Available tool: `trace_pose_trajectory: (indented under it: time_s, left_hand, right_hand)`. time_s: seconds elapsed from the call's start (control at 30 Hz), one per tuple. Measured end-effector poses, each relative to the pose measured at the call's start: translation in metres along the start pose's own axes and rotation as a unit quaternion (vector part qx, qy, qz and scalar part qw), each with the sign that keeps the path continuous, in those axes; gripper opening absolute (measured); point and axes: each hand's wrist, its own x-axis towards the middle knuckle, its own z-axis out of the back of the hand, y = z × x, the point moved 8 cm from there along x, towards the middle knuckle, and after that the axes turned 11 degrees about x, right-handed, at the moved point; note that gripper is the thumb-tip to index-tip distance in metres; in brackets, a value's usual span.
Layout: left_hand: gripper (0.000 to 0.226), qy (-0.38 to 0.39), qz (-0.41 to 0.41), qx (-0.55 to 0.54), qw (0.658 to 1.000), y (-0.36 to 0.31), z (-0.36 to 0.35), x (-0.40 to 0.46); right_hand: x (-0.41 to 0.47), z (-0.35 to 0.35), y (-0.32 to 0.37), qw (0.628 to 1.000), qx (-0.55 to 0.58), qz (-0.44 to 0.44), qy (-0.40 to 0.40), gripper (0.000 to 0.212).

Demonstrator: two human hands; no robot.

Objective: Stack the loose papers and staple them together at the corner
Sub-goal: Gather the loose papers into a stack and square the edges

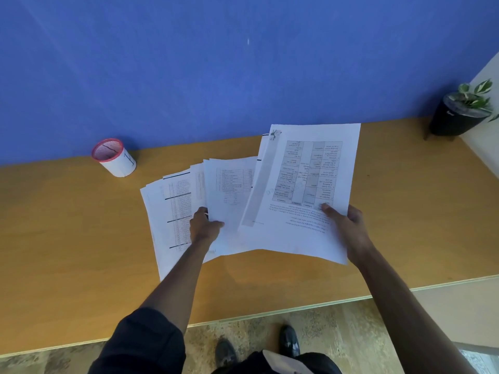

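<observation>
My right hand (pixel 348 225) grips the near right edge of a printed sheet (pixel 310 184), thumb on top over the table print, fingers curled beneath; forearm reaches in from lower right. My left hand (pixel 204 225) pinches the near edge of a second sheet (pixel 229 190) just left of the first, thumb on top, arm extended, dark sleeve pushed up to the elbow. Further loose papers (pixel 172 209) lie fanned on the wooden desk (pixel 67 238), left of the held sheets. A red-rimmed mesh cup (pixel 114 157) stands well left of the papers, against the blue wall (pixel 189 63). A potted plant (pixel 461 112) sits far right.
</observation>
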Motion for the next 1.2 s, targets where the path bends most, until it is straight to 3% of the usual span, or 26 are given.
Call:
trace_pose_trajectory:
  time_s: [0.27,0.43,0.9,1.1,1.2]
  left_hand:
    - [0.051,0.09,-0.089,-0.121,0.985,-0.03,-0.005,-0.017]
    - [0.042,0.157,-0.167,-0.232,0.945,-0.062,0.008,-0.048]
    - [0.057,0.222,-0.209,-0.303,0.903,-0.083,0.028,-0.093]
    - [0.065,0.24,-0.212,-0.328,0.889,-0.078,0.031,-0.113]
    - [0.066,0.248,-0.209,-0.354,0.877,-0.071,0.032,-0.121]
  right_hand:
    - [0.004,-0.023,0.0,0.997,-0.008,-0.028,0.065,0.025]
    - [0.006,-0.044,0.002,0.993,-0.018,-0.038,0.112,0.027]
    - [0.007,-0.048,0.017,0.994,-0.055,0.047,0.077,0.026]
    - [0.001,-0.043,0.014,0.996,0.039,-0.045,0.07,0.058]
    - [-0.006,-0.047,0.018,0.99,0.058,-0.061,0.116,0.059]
